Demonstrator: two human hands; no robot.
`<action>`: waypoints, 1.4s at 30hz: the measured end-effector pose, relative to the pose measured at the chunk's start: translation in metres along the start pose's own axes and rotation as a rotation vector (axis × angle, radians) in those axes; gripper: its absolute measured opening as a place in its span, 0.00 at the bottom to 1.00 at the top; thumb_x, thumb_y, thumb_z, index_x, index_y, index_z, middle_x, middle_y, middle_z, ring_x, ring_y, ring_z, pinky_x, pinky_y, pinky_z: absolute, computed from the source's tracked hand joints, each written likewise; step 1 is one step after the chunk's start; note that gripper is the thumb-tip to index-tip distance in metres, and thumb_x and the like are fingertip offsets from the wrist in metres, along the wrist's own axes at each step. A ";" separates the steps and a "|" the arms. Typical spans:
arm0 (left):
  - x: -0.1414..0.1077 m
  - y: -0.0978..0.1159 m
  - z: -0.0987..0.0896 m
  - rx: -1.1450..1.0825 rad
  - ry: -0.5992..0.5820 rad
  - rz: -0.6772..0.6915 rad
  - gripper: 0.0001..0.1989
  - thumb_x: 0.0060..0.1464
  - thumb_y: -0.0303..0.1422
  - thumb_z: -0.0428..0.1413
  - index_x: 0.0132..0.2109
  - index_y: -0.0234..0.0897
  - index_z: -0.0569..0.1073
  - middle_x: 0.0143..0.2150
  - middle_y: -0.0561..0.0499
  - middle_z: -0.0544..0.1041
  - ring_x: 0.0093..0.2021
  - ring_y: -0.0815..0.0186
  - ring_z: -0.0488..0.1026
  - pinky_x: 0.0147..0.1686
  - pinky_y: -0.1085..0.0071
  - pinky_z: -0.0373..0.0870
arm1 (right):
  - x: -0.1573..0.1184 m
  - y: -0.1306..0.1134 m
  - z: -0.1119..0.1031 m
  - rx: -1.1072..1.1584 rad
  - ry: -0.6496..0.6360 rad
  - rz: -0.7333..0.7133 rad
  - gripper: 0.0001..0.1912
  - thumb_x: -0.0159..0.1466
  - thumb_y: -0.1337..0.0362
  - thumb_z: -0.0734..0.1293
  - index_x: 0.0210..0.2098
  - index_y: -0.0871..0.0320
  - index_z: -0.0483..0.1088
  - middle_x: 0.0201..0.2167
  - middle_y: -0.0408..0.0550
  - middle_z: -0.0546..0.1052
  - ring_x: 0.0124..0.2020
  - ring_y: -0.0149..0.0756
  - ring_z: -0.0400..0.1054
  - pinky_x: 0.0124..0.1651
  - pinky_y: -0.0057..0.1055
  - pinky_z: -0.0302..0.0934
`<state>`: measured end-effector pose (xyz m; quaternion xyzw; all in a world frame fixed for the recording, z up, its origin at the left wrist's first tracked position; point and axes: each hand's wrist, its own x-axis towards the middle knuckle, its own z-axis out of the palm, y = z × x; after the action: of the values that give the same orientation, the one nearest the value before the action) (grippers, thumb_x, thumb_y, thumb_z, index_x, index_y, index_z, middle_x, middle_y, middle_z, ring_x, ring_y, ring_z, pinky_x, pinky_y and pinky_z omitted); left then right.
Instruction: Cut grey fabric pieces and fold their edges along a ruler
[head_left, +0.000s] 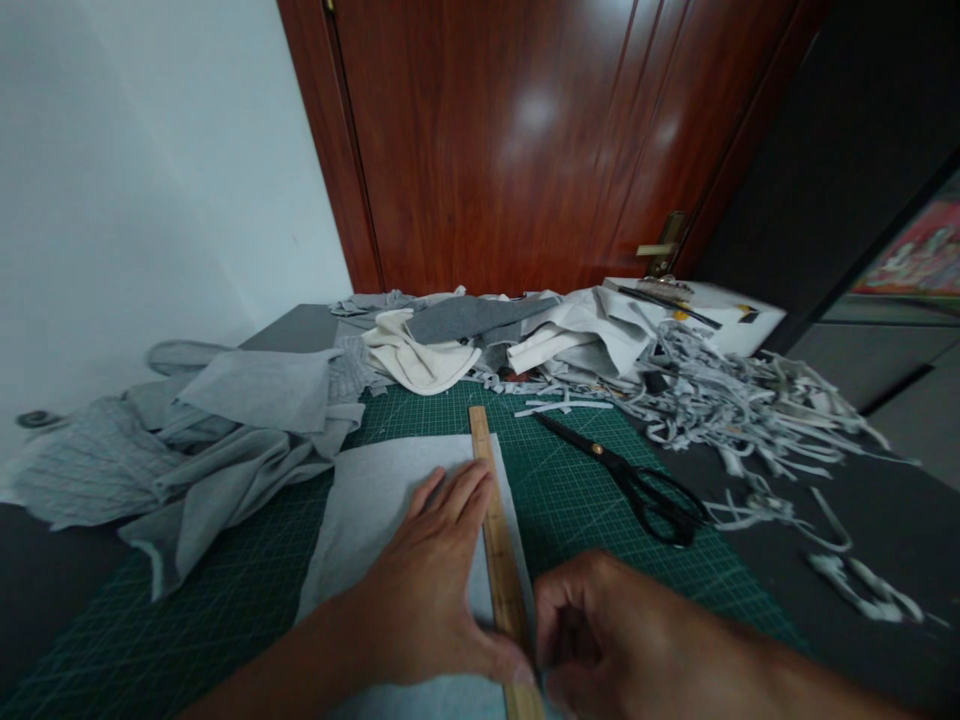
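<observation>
Step in hand: marking or scoring a straight line down a sheet of grey fabric, judged from a ruler pinned flat with a closed hand working at its edge.
Left hand (435, 590): nearest the camera, spread flat with fingers together, palm down, pressing the wooden ruler (496, 540) onto the grey fabric sheet (375, 510); thumb tip against the ruler's near end.
Right hand (607, 640): just right of the ruler's near end, curled into a loose fist; whatever it grips is hidden inside the fingers, so I cannot tell what tool it is.
Ruler: lies lengthwise along the right edge of the fabric sheet, running from the near edge of the surface away from the camera.
Fabric sheet: flat on the green cutting mat (225, 610), at the near middle of the surface, under the left hand.
Next move, as a judgement: the left hand needs steady downward pressure so the ruler does not slip while the right hand travels along its edge.
Scissors (630, 480): black, closed, on the mat to the right of the ruler, apart from both hands.
Strips (750, 410): a tangled heap of narrow grey cut strips toward the right edge of the surface.
Loose cloth (225, 430): crumpled grey pieces toward the left edge; cream and grey pieces along the far edge.
Behind: a red-brown wooden door (525, 140) and a white wall.
</observation>
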<state>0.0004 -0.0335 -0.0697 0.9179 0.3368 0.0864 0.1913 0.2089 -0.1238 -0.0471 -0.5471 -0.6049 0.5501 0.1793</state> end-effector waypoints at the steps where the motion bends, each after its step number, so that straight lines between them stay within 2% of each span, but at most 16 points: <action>1: 0.000 0.000 0.000 0.005 -0.004 0.001 0.68 0.37 0.62 0.67 0.77 0.32 0.51 0.79 0.31 0.49 0.77 0.35 0.45 0.73 0.36 0.43 | 0.001 0.001 0.000 0.005 -0.010 0.000 0.14 0.50 0.85 0.66 0.26 0.62 0.74 0.21 0.36 0.72 0.22 0.21 0.62 0.21 0.14 0.53; 9: 0.000 -0.001 0.002 -0.013 0.032 0.040 0.68 0.38 0.60 0.68 0.77 0.37 0.49 0.79 0.32 0.51 0.77 0.34 0.48 0.73 0.35 0.44 | 0.013 0.011 0.007 -0.031 -0.028 0.053 0.14 0.50 0.85 0.65 0.24 0.60 0.74 0.18 0.35 0.70 0.18 0.21 0.60 0.16 0.13 0.49; 13: -0.001 -0.005 0.006 -0.012 0.038 0.034 0.68 0.37 0.59 0.69 0.77 0.37 0.48 0.79 0.32 0.50 0.77 0.34 0.47 0.73 0.35 0.43 | 0.013 0.003 0.008 -0.069 0.021 0.104 0.14 0.49 0.85 0.66 0.23 0.60 0.73 0.17 0.35 0.69 0.18 0.21 0.60 0.15 0.13 0.45; 17: -0.001 -0.004 0.006 -0.020 0.049 0.004 0.71 0.32 0.61 0.70 0.77 0.36 0.51 0.78 0.33 0.51 0.77 0.32 0.46 0.73 0.36 0.46 | 0.012 -0.003 0.009 -0.113 0.070 0.119 0.14 0.47 0.85 0.66 0.22 0.61 0.73 0.19 0.36 0.71 0.21 0.21 0.62 0.17 0.13 0.47; 21: 0.001 0.000 0.004 -0.024 0.045 0.009 0.68 0.34 0.60 0.69 0.76 0.32 0.54 0.77 0.31 0.54 0.75 0.33 0.50 0.72 0.37 0.49 | 0.015 0.006 0.014 -0.142 0.138 0.117 0.11 0.48 0.82 0.69 0.24 0.61 0.75 0.21 0.38 0.74 0.21 0.22 0.63 0.17 0.14 0.47; 24: 0.002 0.001 0.003 -0.025 0.064 0.014 0.68 0.32 0.60 0.70 0.75 0.31 0.55 0.76 0.32 0.56 0.74 0.33 0.51 0.72 0.37 0.50 | 0.017 0.012 0.018 -0.128 0.165 0.133 0.10 0.49 0.80 0.69 0.25 0.60 0.75 0.19 0.38 0.73 0.18 0.22 0.62 0.15 0.16 0.45; 28: 0.002 0.001 0.003 -0.031 0.081 0.027 0.68 0.29 0.59 0.71 0.74 0.32 0.58 0.75 0.33 0.58 0.74 0.33 0.53 0.72 0.38 0.49 | 0.019 0.011 0.018 -0.075 0.145 0.195 0.11 0.50 0.80 0.68 0.26 0.57 0.71 0.16 0.36 0.70 0.14 0.25 0.66 0.13 0.17 0.50; 31: 0.002 0.001 0.002 -0.030 0.076 0.038 0.66 0.33 0.59 0.70 0.75 0.35 0.56 0.75 0.32 0.58 0.74 0.32 0.52 0.71 0.36 0.48 | 0.023 0.004 0.015 -0.022 0.091 0.212 0.12 0.51 0.79 0.68 0.25 0.56 0.68 0.14 0.34 0.69 0.14 0.28 0.69 0.11 0.17 0.56; 36: 0.001 0.001 0.000 -0.001 0.032 0.015 0.66 0.35 0.60 0.68 0.75 0.33 0.55 0.77 0.31 0.54 0.76 0.34 0.50 0.72 0.37 0.46 | 0.029 -0.007 0.012 0.092 0.026 0.224 0.14 0.54 0.80 0.66 0.26 0.55 0.64 0.09 0.30 0.65 0.10 0.26 0.64 0.10 0.16 0.58; 42: 0.000 -0.001 0.002 -0.007 0.040 0.035 0.66 0.36 0.61 0.68 0.75 0.33 0.55 0.77 0.31 0.55 0.76 0.34 0.50 0.73 0.36 0.44 | 0.037 -0.008 0.005 0.106 0.039 0.199 0.13 0.54 0.80 0.66 0.27 0.55 0.64 0.08 0.30 0.67 0.10 0.27 0.64 0.10 0.16 0.59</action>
<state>0.0002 -0.0333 -0.0725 0.9211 0.3241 0.1094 0.1861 0.1887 -0.0932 -0.0563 -0.6048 -0.5138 0.5859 0.1640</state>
